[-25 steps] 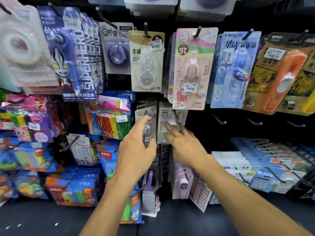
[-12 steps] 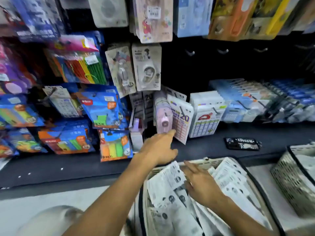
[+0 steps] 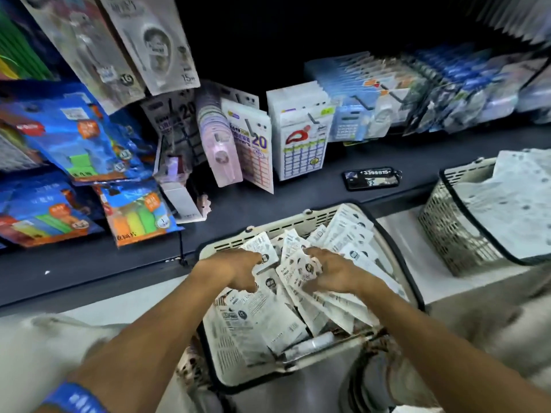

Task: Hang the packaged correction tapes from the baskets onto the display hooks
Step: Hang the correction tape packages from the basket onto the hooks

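Reaching into the near basket (image 3: 301, 217), both hands are seen among the packaged correction tapes (image 3: 268, 317), which fill it in a loose heap. Left hand (image 3: 238, 268) has fingers curled down onto the packs at the heap's left; whether a pack is pinched can't be told. Right hand (image 3: 334, 271) is curled round a white pack (image 3: 298, 271) w/ a dark round label, held betw. thumb & fingers. A 2nd basket (image 3: 447, 228), also holding white packs, sits to the right, apart. A phone (image 3: 371, 178) lies on the dark shelf (image 3: 298, 195) behind, below hung goods.
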Motion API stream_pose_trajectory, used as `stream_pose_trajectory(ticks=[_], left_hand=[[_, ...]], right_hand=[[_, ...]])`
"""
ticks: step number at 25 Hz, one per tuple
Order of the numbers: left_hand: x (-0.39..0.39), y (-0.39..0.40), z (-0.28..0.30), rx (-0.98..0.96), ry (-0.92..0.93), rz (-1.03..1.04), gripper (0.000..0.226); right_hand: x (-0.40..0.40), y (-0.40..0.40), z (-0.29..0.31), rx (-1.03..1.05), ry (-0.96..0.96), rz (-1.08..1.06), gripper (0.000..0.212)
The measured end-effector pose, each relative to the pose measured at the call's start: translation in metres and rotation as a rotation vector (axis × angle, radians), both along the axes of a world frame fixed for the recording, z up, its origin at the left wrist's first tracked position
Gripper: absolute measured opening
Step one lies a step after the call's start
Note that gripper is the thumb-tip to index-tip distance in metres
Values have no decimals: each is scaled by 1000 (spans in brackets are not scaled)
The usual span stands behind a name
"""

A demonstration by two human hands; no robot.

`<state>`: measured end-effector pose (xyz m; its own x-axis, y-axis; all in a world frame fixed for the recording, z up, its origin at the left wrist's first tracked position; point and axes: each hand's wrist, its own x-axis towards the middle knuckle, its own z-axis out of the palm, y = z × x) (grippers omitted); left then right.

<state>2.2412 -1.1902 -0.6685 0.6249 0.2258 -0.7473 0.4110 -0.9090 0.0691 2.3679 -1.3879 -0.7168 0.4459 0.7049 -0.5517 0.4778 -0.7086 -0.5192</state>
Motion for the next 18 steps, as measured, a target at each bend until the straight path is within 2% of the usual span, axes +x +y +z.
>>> stream_pose_trajectory(ticks=[2,3,4,5,7,8,10,11,14,17,18], left_hand=[[7,-10,-5,-38,36,-46,65],[12,-16,-7,-59,53,-74,62],[17,-21,-9,-73,66,-99,59],[23,-24,-11,-79,69,-118,55],[35,-31,-8,-79,45,-129,51],[39,-34,-7,-76,23,-142,50],[46,-39,-7,-69,-14,-183,48],[48,-41,-7,-72,-19,-191,48],[49,-43,-7,-109,-21,-162,50],[46,-41,-3,-139,-38,-131,51],[45,-39,-3,-145,-49,-117,51]], right_hand=[[15,-9,0,86,175,-99,86],[19,-13,-2,164,180,-201,84],[23,-18,-4,172,120,-287,85],[27,-26,-7,84,8,-316,92],[27,-46,-18,-273,-191,-227,114],[25,-57,-23,-376,-208,-168,125],[20,-72,-29,-429,-188,-17,138],[20,-76,-30,-417,-198,48,138],[29,-79,-30,-232,-218,51,103],[30,-79,-28,-47,113,-167,68],[30,-79,-27,2,165,-221,54]])
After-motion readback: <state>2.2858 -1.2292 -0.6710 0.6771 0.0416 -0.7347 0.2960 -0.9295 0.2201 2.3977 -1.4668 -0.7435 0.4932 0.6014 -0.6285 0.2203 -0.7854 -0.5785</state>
